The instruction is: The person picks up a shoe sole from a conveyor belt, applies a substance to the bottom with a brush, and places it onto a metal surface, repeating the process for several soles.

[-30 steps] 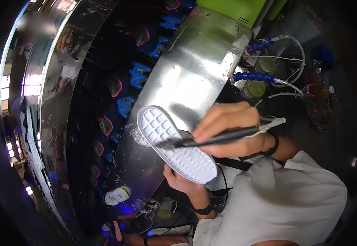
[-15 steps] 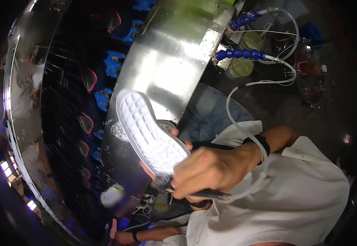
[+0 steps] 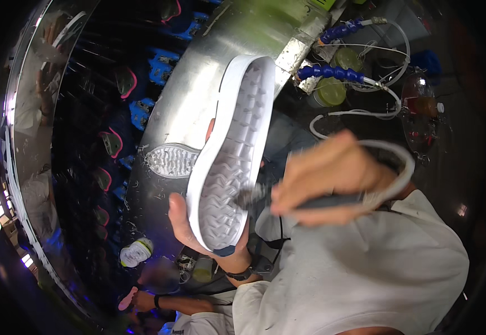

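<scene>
While my left fingers [image 3: 178, 213] clamped the white sole [image 3: 229, 159] by its lower half, my right fingers [image 3: 310, 172] beside them gripped a blurred brush [image 3: 253, 195]. Its top jutting free, the sole could have twisted under hard strokes.

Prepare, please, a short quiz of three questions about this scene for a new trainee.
1. True or false: the left hand holds the white, zigzag-patterned shoe sole.
2. Which lies on the silver metal table? A: a red cup. B: a second, grey-and-white sole. C: a wooden hammer.
3. Fill the gap: the slim dark tool with a pale flexible tube is in the ___ hand.
Key: 1. True. 2. B. 3. Right hand.
</scene>
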The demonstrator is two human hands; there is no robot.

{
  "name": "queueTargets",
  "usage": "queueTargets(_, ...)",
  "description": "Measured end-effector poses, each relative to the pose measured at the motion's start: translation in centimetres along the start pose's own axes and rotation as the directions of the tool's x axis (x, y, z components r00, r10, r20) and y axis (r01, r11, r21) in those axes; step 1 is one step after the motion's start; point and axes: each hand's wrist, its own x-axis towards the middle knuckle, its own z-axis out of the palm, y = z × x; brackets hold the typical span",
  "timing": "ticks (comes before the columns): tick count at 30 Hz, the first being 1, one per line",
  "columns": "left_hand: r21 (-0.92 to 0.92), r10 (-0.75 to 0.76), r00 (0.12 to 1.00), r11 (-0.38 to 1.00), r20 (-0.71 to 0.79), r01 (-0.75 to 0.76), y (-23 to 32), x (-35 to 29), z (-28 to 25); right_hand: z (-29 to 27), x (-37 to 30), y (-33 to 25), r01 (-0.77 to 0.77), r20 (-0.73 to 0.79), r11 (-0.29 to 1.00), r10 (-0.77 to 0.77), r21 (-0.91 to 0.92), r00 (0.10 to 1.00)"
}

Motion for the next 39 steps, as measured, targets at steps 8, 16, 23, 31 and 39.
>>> queueTargets(8,-0.211,-0.267,0.961,0.938,0.071,0.276,2.4,-2.9,-7.2,4.7,2.3,-1.7,-0.039,-0.001,0.834,0.048,0.551,0.999)
queueTargets(16,-0.083,-0.026,0.996,0.996,0.082,0.033,0.8,-0.5,-3.3,2.6,3.0,-1.6,-0.005,0.151,0.901,-0.067,0.435,0.986)
queueTargets(23,-0.038,0.236,0.958,0.969,-0.163,-0.245,-1.4,-1.2,-0.7,4.8,2.7,0.8,0.132,-0.280,0.950,-0.214,-0.285,0.936)
queueTargets(31,0.248,0.376,0.926,0.898,-0.004,-0.364,-1.6,1.7,4.3,1.7,2.9,-2.4,0.089,-0.410,0.996,-0.089,-0.019,0.908)
queueTargets(39,0.870,0.676,0.613,-0.086,0.408,-0.485,13.3,21.9,18.8,-0.1,2.7,-7.9,0.128,-0.466,0.909,0.079,0.397,0.881)
